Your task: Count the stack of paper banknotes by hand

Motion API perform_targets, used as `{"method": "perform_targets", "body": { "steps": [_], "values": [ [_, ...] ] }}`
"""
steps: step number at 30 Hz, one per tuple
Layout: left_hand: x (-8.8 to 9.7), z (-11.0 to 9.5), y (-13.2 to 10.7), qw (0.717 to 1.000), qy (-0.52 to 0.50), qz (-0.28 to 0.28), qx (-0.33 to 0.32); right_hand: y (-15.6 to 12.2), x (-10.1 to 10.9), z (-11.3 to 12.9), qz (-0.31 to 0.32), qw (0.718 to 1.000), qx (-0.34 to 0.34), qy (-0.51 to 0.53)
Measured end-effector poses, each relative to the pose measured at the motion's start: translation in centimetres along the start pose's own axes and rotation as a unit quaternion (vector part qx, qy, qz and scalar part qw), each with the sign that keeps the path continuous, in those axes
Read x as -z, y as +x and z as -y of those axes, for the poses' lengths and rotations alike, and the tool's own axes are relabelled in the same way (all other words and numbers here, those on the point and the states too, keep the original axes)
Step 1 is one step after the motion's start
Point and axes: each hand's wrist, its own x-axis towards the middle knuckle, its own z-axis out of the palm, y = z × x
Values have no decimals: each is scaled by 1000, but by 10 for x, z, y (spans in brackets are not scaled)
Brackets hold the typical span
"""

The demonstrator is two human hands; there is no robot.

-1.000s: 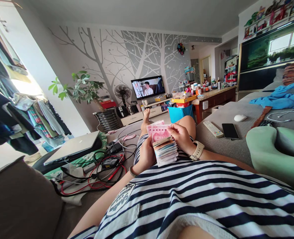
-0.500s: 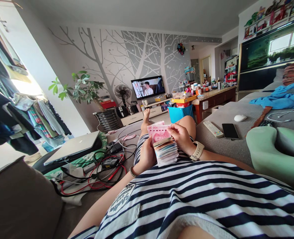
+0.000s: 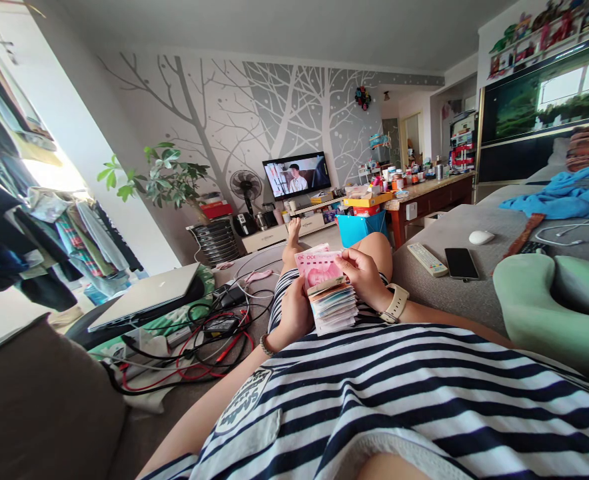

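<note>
A thick wad of banknotes (image 3: pixel 333 308) is held over my lap, its lower ends fanned out in layers. My left hand (image 3: pixel 295 311) is closed round the wad's left side. At the top, pink 100 notes (image 3: pixel 318 265) with a printed portrait stand up above the rest. My right hand (image 3: pixel 362 275) pinches the upper right corner of these pink notes between thumb and fingers. A pale watch sits on my right wrist and a beaded bracelet on my left.
Tangled cables (image 3: pixel 219 327) and a closed laptop (image 3: pixel 147 297) lie at my left. To the right are a remote control (image 3: pixel 427 259), a phone (image 3: pixel 462 264), a white mouse (image 3: pixel 481 237) and a green neck pillow (image 3: pixel 529 300). A blue bin (image 3: pixel 359 230) stands ahead near a cluttered table (image 3: pixel 432 190).
Almost nothing differs. The pink notes at the top have shifted very slightly, and both hands keep their hold in the same place.
</note>
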Motion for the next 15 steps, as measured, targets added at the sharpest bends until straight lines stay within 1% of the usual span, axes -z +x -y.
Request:
{"method": "perform_targets", "body": {
  "steps": [6,15],
  "values": [
    [2,-4,-2,1000,-1,8,2,1,0,0,1,1000,-1,-8],
    [1,0,0,1000,12,12,-14,1,0,-1,-2,1000,3,-4]
  ]
}}
